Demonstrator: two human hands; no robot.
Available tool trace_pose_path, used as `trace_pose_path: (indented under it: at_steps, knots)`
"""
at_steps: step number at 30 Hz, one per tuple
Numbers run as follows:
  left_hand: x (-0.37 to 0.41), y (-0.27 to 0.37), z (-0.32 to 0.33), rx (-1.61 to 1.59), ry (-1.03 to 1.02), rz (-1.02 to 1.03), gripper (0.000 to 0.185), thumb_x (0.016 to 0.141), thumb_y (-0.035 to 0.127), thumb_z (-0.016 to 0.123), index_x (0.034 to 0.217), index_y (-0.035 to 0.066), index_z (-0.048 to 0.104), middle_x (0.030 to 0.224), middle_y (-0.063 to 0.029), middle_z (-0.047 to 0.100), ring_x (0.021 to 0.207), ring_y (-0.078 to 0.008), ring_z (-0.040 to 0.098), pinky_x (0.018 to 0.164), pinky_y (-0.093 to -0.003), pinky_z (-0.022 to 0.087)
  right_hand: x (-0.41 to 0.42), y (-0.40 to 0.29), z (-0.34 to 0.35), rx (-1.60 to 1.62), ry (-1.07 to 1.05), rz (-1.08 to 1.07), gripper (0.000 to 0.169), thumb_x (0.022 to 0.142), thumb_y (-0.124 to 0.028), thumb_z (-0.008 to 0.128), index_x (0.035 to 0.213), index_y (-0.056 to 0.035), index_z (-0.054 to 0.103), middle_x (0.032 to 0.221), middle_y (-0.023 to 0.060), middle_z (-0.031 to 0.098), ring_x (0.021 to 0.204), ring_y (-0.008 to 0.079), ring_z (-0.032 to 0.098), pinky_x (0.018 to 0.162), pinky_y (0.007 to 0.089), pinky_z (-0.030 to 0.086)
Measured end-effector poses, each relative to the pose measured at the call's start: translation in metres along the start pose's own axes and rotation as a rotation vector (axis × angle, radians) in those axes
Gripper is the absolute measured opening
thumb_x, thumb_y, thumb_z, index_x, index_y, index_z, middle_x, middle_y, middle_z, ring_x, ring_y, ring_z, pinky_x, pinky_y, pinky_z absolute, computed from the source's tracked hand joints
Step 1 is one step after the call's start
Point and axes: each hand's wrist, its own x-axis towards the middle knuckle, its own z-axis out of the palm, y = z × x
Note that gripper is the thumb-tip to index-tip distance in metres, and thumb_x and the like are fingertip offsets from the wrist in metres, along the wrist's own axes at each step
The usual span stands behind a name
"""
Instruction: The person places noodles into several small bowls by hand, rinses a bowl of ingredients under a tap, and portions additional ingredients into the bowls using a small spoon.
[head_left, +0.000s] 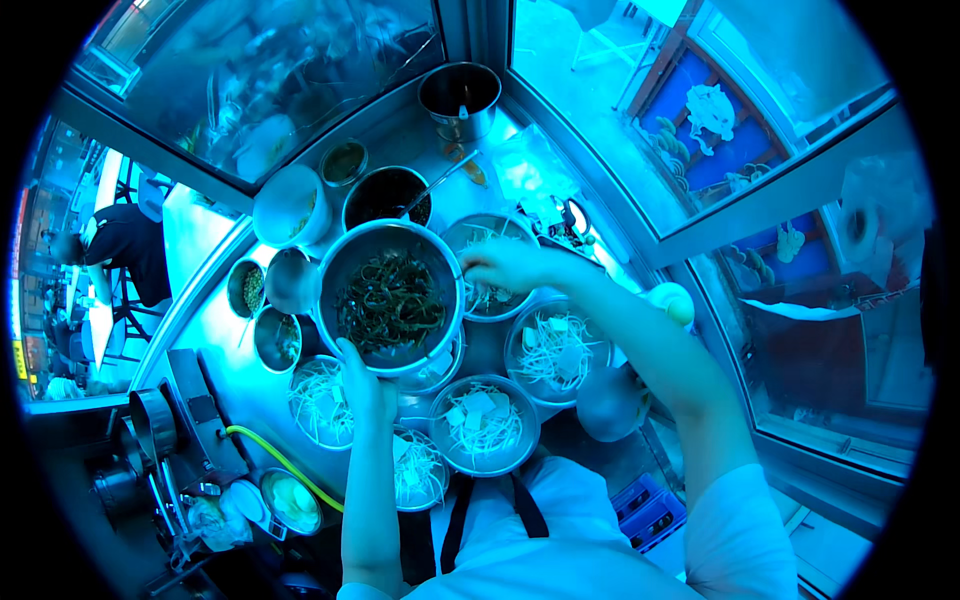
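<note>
My left hand (365, 382) grips the near rim of a large metal bowl (390, 296) that holds dark green seaweed strips (394, 304). My right hand (499, 264) is just right of that bowl, over another bowl (487, 225) of pale shreds; its fingers are bent, and whether they pinch anything is unclear. Around and below the seaweed bowl stand several bowls of pale shreds with flat pale pieces on top, among them one near my waist (484, 424), one at the right (559, 352) and one at the left (319, 401). The large bowl partly covers another one beneath it.
Behind stand a pot of dark sauce (386, 196) with a ladle, a white tub (289, 206) and a tall metal pot (459, 101). Small containers (277, 337) are at the left, near a yellow hose (285, 457). Glass panes surround the counter; a person (131, 251) is beyond them at left.
</note>
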Motion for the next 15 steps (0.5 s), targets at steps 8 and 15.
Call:
trace_pose_path:
  at_steps: [8, 15]
  knots:
    - [0.0, 0.003, 0.005, 0.004, 0.071, 0.062, 0.057, 0.087, 0.044, 0.036, 0.129, 0.009, 0.02, 0.127, -0.0123, 0.033, 0.112, -0.0289, 0.04, 0.084, -0.0455, 0.042, -0.009, -0.087, -0.06, -0.503, 0.006, -0.227, 0.015, 0.081, -0.014, 0.05, 0.086, -0.0027, 0.059, 0.071, 0.0073, 0.06, 0.066, 0.0132, 0.058, 0.061, 0.0265, 0.045]
    - [-0.003, -0.013, -0.013, -0.006, 0.111, 0.038, 0.056, 0.087, 0.044, 0.037, 0.126, 0.007, 0.023, 0.125, -0.0142, 0.035, 0.11, -0.0308, 0.041, 0.083, -0.0468, 0.043, -0.018, -0.123, -0.087, -0.07, 0.323, -0.351, 0.017, 0.081, -0.013, 0.051, 0.09, -0.0009, 0.059, 0.075, 0.0076, 0.061, 0.069, 0.0109, 0.058, 0.064, 0.0251, 0.046]
